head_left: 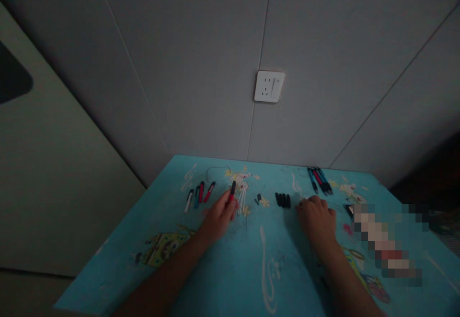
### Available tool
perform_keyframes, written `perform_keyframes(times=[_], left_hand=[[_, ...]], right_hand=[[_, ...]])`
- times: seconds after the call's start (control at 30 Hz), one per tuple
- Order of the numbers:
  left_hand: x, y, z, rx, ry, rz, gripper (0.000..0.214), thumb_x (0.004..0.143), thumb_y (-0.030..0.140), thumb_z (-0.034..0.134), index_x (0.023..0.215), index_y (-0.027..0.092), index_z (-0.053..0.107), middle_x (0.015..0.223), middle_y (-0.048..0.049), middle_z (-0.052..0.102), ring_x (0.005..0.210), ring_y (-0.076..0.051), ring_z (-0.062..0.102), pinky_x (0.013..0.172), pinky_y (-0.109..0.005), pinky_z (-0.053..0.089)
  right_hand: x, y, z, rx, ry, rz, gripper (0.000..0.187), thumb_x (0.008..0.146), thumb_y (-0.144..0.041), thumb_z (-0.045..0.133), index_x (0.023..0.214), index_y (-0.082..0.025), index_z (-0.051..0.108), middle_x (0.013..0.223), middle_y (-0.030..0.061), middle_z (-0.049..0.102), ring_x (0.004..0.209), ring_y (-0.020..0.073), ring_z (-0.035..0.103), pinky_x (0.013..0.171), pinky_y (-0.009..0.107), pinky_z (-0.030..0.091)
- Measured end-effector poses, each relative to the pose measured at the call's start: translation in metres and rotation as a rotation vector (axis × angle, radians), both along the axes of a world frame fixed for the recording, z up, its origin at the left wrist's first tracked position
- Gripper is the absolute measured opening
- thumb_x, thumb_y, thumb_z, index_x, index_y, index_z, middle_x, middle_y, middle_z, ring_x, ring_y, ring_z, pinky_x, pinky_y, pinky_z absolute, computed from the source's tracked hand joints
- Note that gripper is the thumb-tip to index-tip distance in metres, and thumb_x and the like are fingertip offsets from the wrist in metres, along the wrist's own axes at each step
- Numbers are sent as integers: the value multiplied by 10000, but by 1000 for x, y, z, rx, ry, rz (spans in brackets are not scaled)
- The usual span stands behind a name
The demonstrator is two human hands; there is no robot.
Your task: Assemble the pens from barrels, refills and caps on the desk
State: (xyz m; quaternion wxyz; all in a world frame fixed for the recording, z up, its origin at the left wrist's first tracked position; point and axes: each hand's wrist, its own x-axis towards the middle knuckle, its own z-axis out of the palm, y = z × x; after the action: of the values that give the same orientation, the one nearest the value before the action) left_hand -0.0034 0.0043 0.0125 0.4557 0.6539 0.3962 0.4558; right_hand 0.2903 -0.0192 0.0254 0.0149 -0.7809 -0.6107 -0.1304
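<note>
Item: pen parts, laid out on a blue cartoon-printed tabletop (230,278).
Left hand (219,215): fingers are closing snugly around a red pen barrel (232,193), whose black end is pointing up and away, just beside the thin white refills (242,203).
Right hand (316,217): fingers are curling down near the table, just right of four short black pieces (283,201); whether they are holding anything cannot be told.
Loose stock: four pen barrels (201,193), one white, one blue and two red, are lying left of the left hand; tiny dark parts (259,196) are lying between refills and black pieces.
Whole stock: a cluster of pens (319,181), seemingly complete, is lying at the back right.
Condition: work is apparently standing midway; the clustered pens are looking finished, while barrels, refills and black pieces are lying unjoined.
</note>
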Motion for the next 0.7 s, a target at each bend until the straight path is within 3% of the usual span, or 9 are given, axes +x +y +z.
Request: perform_keyframes(times=[0.07,0.23,0.4,0.53,0.7], left_hand=[[2,2,1,-136,-187,-54,413,968,410,446,1312,182,453,857,-36,641,582,-112,573,540,-235,463],[2,1,5,-325,-434,-71,414,889,451,586,1198,196,479,923,-55,648,553,-95,562,494,-226,446],[1,1,7,-391,-496,-38,416,840,456,649,1130,175,552,874,-24,617,507,-51,494,415,-174,349],[-1,3,5,-404,-503,10,545,794,400,708,1266,241,486,821,23,585,483,-44,471,371,-152,285],[-6,3,5,-492,-503,-75,369,822,403,671,1102,172,603,939,-50,631,571,-76,573,443,-169,385]], right_hand=[[1,-1,1,-18,3,3,261,929,-299,489,923,-154,706,1038,166,616,1004,297,543,792,394,371],[4,-1,1,-30,6,0,253,925,-305,499,942,-154,702,1038,161,620,1014,302,544,799,406,375],[7,-1,-1,-43,24,-19,235,914,-310,511,1017,-188,683,1026,146,617,1023,311,553,800,430,391],[9,-1,-2,-81,37,-28,245,935,-295,468,1004,-190,678,997,140,611,965,297,588,772,419,408],[12,1,-5,-119,63,-21,278,954,-265,423,976,-168,682,973,131,596,814,238,635,699,339,420]])
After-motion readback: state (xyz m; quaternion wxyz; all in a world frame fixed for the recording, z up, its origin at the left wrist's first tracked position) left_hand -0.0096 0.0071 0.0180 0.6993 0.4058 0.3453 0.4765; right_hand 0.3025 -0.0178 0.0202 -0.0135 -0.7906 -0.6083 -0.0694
